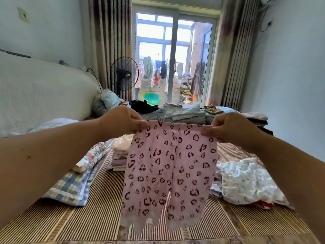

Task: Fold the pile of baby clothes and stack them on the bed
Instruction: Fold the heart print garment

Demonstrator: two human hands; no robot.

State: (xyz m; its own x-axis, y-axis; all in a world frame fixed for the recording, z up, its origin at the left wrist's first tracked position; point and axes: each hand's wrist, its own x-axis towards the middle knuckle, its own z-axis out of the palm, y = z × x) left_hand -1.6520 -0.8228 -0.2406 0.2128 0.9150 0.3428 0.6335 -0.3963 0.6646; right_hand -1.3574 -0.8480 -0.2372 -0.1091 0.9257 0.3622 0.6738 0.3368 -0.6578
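Pink baby trousers [168, 173] printed with dark hearts hang spread at the centre of the frame, held up by the waistband above the bed's striped woven mat [88, 217], their lace-edged legs reaching towards the lower edge of the frame. The left hand [121, 122] pinches the left corner of the waistband and the right hand [230, 128] the right corner, the fingers [140, 124] of each curled and pressed against the thumb on the cloth. The trousers partly hide a stack of folded pale clothes [119, 155] just behind them. At lower left lies a folded plaid quilt [73, 187]; at right a crumpled heap of unfolded floral garments [246, 182]. More folded clothing [182, 110] sits along the bed's far edge. Beyond stand a black fan [124, 75], a green basin [151, 98] and a sliding glass door [175, 55] between striped curtains.
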